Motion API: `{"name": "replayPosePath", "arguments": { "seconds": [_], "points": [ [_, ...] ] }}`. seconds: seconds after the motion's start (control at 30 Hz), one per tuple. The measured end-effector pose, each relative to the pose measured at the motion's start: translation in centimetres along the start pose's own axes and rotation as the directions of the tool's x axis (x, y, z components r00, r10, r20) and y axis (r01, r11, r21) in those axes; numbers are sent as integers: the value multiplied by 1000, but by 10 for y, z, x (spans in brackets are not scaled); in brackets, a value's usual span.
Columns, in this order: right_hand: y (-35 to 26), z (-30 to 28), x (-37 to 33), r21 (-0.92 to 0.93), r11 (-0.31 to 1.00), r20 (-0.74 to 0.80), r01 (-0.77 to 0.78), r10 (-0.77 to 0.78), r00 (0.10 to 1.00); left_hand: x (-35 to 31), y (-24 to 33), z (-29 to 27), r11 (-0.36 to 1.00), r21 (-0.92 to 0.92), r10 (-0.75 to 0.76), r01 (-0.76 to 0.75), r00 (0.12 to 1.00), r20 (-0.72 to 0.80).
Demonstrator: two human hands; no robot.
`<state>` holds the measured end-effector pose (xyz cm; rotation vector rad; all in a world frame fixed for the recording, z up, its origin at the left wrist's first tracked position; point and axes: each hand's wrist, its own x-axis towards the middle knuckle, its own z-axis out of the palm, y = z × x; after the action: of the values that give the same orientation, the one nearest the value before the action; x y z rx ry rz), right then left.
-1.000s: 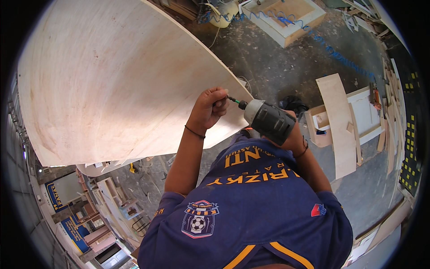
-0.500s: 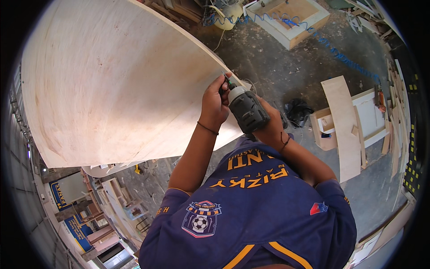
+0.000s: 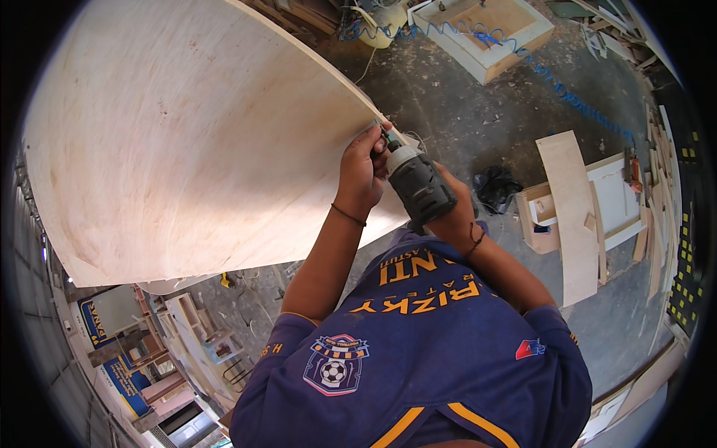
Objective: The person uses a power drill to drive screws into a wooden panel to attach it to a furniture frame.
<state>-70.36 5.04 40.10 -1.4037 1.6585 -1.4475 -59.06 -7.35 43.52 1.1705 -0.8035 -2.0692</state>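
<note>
My right hand (image 3: 452,212) is wrapped around a black cordless drill (image 3: 420,185) with a grey collar. Its nose points up and away, at the right edge of a large pale plywood panel (image 3: 194,157). My left hand (image 3: 361,166) is closed at the front of the drill, thumb and fingers pinched around the bit area close to the panel's edge. Whatever those fingertips hold is mostly covered; only a dark sliver and a bit of green show there. The drill's handle is hidden behind its body and my right hand.
A blue coiled air hose (image 3: 571,97) runs across the floor past a wooden box frame (image 3: 485,63). To the right lie a black plastic bag (image 3: 494,188), a long plywood strip (image 3: 569,224) and a white-panelled cabinet piece (image 3: 620,196). Several wood offcuts (image 3: 661,187) line the right side.
Both hands and the drill sit slightly further right and lower in the picture, while the panel's lower left part appears shifted left and down. My grip on the drill is unchanged.
</note>
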Motion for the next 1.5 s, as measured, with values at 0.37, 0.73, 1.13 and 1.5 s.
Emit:
{"name": "replayPosePath", "arguments": {
  "seconds": [0.37, 0.73, 1.13, 1.5],
  "points": [
    [-5, -7, 6, 33, 999, 2, 14, -14, 1000, -83, 38, -150, 516, 701, 828, -492, 76, -556],
    [-13, -5, 0, -68, 997, 63, -27, 31, 998, -158, 137, -366, -70, -159, 561, 985, -93, -823],
    [-22, 2, -2, -11, 999, -89, -30, 29, 996, -140, 133, -380, -60, -168, 624, 984, -95, -775],
    [-23, 2, -3, -6, 998, -66, -68, 67, 996, -140, 135, -395, -66, -175, 644, 982, -93, -760]
  ]
}}
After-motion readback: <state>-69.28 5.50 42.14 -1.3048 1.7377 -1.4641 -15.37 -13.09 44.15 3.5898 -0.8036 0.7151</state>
